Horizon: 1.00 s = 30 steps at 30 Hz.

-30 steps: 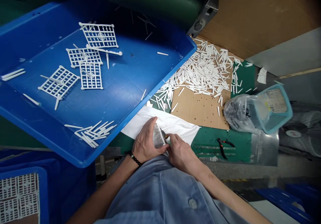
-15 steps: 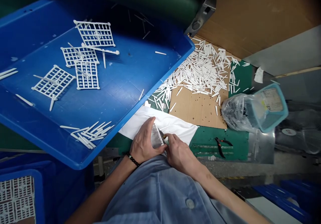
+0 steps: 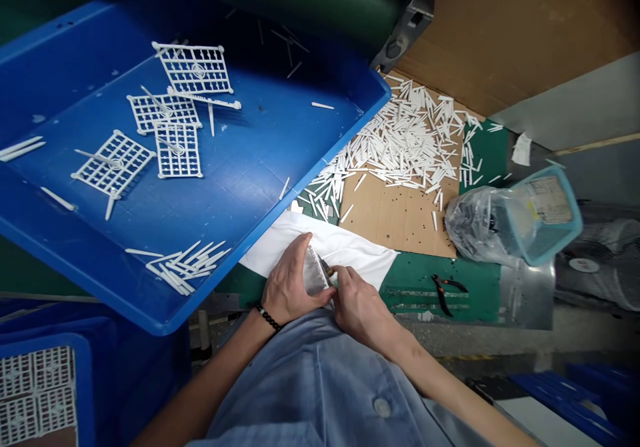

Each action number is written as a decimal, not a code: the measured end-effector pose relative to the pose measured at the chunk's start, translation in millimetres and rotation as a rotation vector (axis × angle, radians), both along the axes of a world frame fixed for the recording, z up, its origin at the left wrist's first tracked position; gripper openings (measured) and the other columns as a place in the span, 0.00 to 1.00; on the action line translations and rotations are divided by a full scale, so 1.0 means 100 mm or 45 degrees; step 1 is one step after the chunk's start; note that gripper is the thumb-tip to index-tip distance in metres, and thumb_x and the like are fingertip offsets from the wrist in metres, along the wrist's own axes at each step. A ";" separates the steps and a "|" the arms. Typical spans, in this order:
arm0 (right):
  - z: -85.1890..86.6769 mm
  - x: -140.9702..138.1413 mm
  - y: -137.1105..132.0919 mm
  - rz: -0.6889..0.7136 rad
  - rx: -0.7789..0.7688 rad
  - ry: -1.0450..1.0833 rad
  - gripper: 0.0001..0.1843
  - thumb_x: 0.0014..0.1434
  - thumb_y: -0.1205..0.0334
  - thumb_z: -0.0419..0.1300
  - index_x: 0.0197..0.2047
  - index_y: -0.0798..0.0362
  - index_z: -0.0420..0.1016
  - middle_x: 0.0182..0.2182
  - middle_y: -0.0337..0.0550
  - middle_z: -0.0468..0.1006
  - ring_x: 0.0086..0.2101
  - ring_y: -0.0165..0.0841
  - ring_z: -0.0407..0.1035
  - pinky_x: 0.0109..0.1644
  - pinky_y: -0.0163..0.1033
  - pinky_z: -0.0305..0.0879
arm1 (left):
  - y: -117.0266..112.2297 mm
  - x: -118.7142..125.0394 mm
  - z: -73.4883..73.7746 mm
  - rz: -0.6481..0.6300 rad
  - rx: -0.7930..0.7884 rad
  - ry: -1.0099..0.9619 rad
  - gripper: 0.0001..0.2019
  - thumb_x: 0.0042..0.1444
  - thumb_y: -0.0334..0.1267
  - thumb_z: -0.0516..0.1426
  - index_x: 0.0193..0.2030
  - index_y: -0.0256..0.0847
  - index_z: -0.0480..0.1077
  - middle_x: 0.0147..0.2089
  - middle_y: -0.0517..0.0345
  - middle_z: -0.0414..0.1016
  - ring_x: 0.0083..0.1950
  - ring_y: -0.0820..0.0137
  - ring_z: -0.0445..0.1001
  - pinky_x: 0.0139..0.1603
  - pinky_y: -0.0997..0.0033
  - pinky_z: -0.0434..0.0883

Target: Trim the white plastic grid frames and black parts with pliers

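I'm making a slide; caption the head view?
Left hand gripping a shiny piece, right hand close by, blue tray and white sticks nearby.

Grids (image 3: 199, 70) in the tray (image 3: 240, 167) left of the held piece (image 3: 313, 275), sticks (image 3: 400, 137) on cardboard (image 3: 385, 213) beyond

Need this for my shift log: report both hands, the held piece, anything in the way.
Left hand gripping silvery block. Right hand closed on small tool, mostly hidden, at block's edge. Pliers lie apart, right; nothing seen obstructing hands.

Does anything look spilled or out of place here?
Yes: white sticks lie scattered past the right edge of the cardboard sheet on the green surface, which looks spilled, since the main heap sits mainly on cardboard.
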State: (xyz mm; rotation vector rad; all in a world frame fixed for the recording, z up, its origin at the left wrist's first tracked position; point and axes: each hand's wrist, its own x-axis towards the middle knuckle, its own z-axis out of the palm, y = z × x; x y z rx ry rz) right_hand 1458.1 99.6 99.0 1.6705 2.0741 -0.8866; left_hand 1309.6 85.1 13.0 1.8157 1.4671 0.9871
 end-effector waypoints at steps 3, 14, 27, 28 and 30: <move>-0.02 0.01 -0.01 -0.010 0.049 0.045 0.21 0.55 0.74 0.49 0.52 0.57 0.63 0.44 0.49 0.70 0.43 0.36 0.66 0.45 0.36 0.59 | 0.00 0.01 0.01 0.005 0.025 0.022 0.50 0.49 0.50 0.62 0.70 0.37 0.37 0.67 0.40 0.56 0.67 0.52 0.58 0.64 0.52 0.66; -0.23 0.03 -0.07 -0.027 0.156 0.156 0.22 0.51 0.77 0.47 0.49 0.58 0.64 0.44 0.50 0.69 0.44 0.39 0.63 0.50 0.40 0.61 | 0.00 -0.04 0.01 -0.012 0.014 0.000 0.51 0.48 0.54 0.63 0.70 0.38 0.38 0.67 0.41 0.57 0.67 0.55 0.58 0.65 0.54 0.64; -0.54 0.16 -0.24 0.070 0.437 0.345 0.16 0.57 0.72 0.45 0.48 0.60 0.65 0.39 0.52 0.69 0.42 0.41 0.61 0.49 0.45 0.61 | -0.03 -0.03 0.07 0.005 -0.019 -0.035 0.52 0.45 0.51 0.65 0.70 0.40 0.40 0.67 0.43 0.57 0.66 0.54 0.60 0.64 0.54 0.66; -0.55 0.16 -0.26 0.061 0.455 0.363 0.16 0.58 0.71 0.45 0.48 0.59 0.65 0.39 0.52 0.69 0.42 0.41 0.61 0.49 0.45 0.61 | -0.04 -0.03 0.09 0.005 -0.030 -0.034 0.51 0.45 0.49 0.65 0.70 0.40 0.40 0.68 0.44 0.57 0.66 0.55 0.60 0.64 0.54 0.66; -0.57 0.18 -0.29 0.035 0.494 0.402 0.14 0.61 0.69 0.44 0.48 0.58 0.65 0.40 0.52 0.70 0.43 0.42 0.62 0.49 0.46 0.61 | -0.07 -0.04 0.14 -0.027 -0.037 -0.052 0.50 0.47 0.43 0.63 0.71 0.40 0.37 0.69 0.45 0.55 0.67 0.56 0.58 0.64 0.56 0.66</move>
